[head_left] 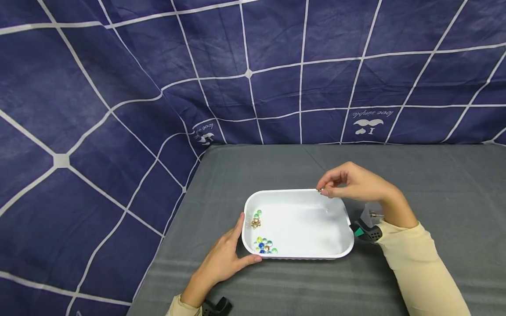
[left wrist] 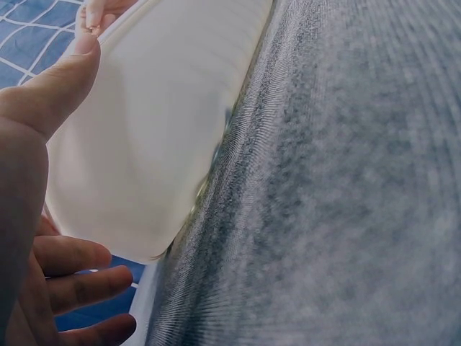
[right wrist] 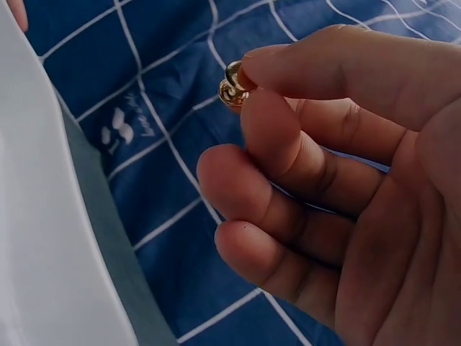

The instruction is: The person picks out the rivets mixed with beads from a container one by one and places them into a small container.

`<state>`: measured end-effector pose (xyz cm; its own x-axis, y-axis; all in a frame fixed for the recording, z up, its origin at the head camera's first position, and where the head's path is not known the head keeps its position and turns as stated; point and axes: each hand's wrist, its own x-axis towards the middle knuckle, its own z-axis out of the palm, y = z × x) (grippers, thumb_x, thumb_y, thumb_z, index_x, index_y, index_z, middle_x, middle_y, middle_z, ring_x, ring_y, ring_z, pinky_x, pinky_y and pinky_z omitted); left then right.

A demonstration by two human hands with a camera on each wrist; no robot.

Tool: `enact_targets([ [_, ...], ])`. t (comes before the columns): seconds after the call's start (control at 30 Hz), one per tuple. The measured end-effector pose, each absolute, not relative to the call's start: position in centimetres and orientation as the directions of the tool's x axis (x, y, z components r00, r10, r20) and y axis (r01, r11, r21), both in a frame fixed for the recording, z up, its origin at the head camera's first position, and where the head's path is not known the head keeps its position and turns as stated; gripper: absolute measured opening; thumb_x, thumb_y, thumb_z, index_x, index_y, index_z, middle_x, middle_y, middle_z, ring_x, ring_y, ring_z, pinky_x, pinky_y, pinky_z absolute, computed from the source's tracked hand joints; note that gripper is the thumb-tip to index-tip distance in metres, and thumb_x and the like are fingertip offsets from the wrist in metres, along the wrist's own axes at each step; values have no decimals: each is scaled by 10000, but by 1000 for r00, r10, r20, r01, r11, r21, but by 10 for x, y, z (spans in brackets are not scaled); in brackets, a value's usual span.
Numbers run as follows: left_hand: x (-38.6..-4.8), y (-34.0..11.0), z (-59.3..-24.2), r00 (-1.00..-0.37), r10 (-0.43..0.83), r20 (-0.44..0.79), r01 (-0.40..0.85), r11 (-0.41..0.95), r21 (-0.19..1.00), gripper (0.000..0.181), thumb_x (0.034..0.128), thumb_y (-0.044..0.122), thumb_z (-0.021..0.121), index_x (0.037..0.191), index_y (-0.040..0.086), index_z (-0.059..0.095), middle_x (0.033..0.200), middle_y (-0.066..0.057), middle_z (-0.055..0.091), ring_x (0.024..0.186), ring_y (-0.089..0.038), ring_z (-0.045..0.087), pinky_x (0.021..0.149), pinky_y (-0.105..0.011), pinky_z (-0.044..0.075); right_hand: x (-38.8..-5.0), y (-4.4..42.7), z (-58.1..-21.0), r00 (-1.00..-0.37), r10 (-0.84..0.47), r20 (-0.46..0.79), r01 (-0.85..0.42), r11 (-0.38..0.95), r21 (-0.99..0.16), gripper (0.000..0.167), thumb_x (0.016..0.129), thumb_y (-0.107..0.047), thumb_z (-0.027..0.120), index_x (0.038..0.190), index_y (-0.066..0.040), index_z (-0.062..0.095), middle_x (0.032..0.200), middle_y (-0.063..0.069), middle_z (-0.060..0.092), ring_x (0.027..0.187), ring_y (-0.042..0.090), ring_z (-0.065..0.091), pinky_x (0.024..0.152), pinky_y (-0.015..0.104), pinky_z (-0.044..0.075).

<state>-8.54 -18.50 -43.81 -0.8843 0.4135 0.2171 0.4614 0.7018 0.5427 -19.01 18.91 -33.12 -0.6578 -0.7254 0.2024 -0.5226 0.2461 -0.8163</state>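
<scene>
A white tray [head_left: 300, 224] lies on the grey cloth. My left hand [head_left: 221, 259] spreads around its near left corner, thumb on the near rim and forefinger along the left side. In the left wrist view the other fingers [left wrist: 90, 288] are loosely extended. Over the far right rim, my right hand [head_left: 356, 182] pinches a small shiny gold metal piece [right wrist: 234, 86] between thumb and forefinger. Its exact kind is partly hidden by the fingertips. Several gold pieces [head_left: 255, 223] lie at the tray's left end, with glass marbles [head_left: 265, 245] in green, yellow and blue around them.
A small clear container [head_left: 371, 213] with something gold inside stands right of the tray, partly behind the right wrist. Grey cloth [head_left: 253, 171] surrounds the tray. A blue curtain with white grid lines [head_left: 276, 87] hangs at the back and left.
</scene>
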Motion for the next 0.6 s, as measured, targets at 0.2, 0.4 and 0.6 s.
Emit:
enact_targets([
  [0.2,-86,-185,-439,-882,412,230,467,697,545,1129,778,543,790,1558,-18,196,1489,-233,408,1326,-344,457,1017,-496,431,-188,207,-326,-679,-696,231,-515,228,-826,160,908,80,642,1026,6,720,861,5,693,759,130,641,680,263,546],
  [0.4,-86,-186,-439,-880,416,228,470,697,541,1136,774,534,797,1560,-16,187,1493,-234,401,1330,-341,453,1020,-495,428,-186,227,-322,-716,-660,228,-488,239,-840,189,899,89,652,1037,-18,724,904,16,719,775,127,664,688,263,553],
  [0.6,-86,-186,-440,-880,418,226,470,697,542,1139,776,537,793,1563,-12,178,1504,-229,387,1336,-339,444,1024,-495,424,-184,243,-319,-734,-642,221,-475,254,-842,216,892,110,644,1033,-34,722,890,23,727,779,126,679,692,269,555],
])
